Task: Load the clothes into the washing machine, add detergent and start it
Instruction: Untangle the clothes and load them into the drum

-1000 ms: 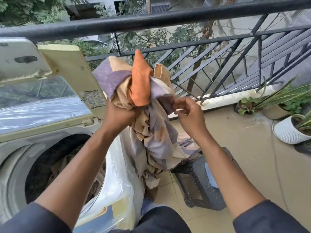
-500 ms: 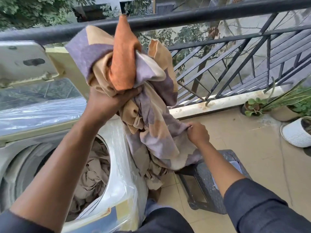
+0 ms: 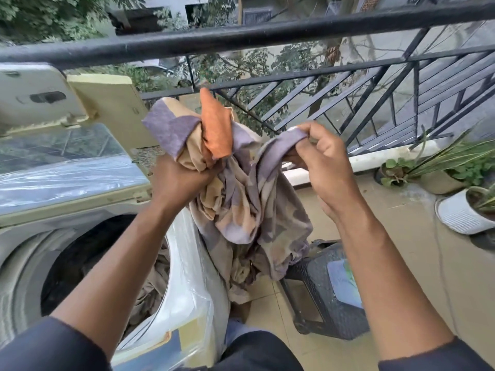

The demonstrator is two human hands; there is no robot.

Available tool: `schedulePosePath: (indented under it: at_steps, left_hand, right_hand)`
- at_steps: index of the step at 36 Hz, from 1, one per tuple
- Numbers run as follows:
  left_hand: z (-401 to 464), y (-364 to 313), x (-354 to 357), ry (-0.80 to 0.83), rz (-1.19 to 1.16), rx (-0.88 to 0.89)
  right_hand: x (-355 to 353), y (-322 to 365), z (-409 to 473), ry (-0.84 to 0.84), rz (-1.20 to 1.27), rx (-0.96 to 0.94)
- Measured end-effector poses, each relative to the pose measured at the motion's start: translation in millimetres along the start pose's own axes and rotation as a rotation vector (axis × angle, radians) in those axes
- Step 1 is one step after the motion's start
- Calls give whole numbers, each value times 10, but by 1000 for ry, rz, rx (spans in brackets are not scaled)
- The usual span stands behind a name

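— Cloths counted? Hands?
— One patchwork cloth, held right of one washing machine. Left hand grip clenched on bunch; right hand pinching edge.
— Elsewhere?
— One stool, two pots.

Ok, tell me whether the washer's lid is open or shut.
Open: the lid stands raised behind the drum opening, where clothes show inside.

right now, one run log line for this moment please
step: loading clothes | left hand: grips bunched cloth | right hand: pinches cloth edge | washer: lid open, clothes in drum | detergent: not seen
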State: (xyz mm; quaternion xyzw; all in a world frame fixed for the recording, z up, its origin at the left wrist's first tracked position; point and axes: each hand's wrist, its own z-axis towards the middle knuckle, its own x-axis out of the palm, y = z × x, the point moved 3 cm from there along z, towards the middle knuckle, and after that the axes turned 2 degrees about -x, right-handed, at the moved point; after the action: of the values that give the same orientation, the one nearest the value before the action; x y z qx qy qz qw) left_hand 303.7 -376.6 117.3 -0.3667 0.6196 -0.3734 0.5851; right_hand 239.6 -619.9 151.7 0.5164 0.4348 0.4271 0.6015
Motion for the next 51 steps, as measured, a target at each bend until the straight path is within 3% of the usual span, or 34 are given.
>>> schedulePosePath:
  at_steps: [5, 11, 13, 16, 20, 22, 27, 32, 35, 41, 47, 51]
  left_hand:
    - [-17, 44, 38, 140, 14, -88]
    - [-69, -77, 56, 656, -191, -160]
    - [-130, -94, 120, 684, -216, -145]
    - [-178, -27, 282, 535, -221, -116]
    - [-174, 109, 383, 126, -228, -86]
    - [-156, 148, 380, 27, -157, -60]
    - [-85, 117, 282, -8, -157, -50]
    - [-38, -25, 114, -25, -209, -17]
    - [-59, -152, 53, -1, -266, -15]
    - [-84, -327, -54, 15, -311, -1]
    - [-70, -401, -180, -35, -346, 45]
    - [-55, -342, -206, -27, -279, 50]
  right_hand:
    - [106, 270, -51, 86, 288, -37]
    - [302, 258, -109, 143, 465, 20]
    - [370, 225, -124, 160, 483, 21]
    - [467, 188, -155, 206, 478, 38]
    - [507, 148, -189, 300, 393, 78]
    - [474, 119, -182, 323, 315, 89]
    - [258, -195, -91, 110, 139, 117]
    - [0, -1029, -78, -87, -166, 199]
    - [-97, -1603, -97, -51, -230, 322]
    - [-69, -2257, -192, 246, -639, 527]
    - [-206, -2874, -359, 56, -777, 682]
    - [-227, -2363, -346, -130, -670, 631]
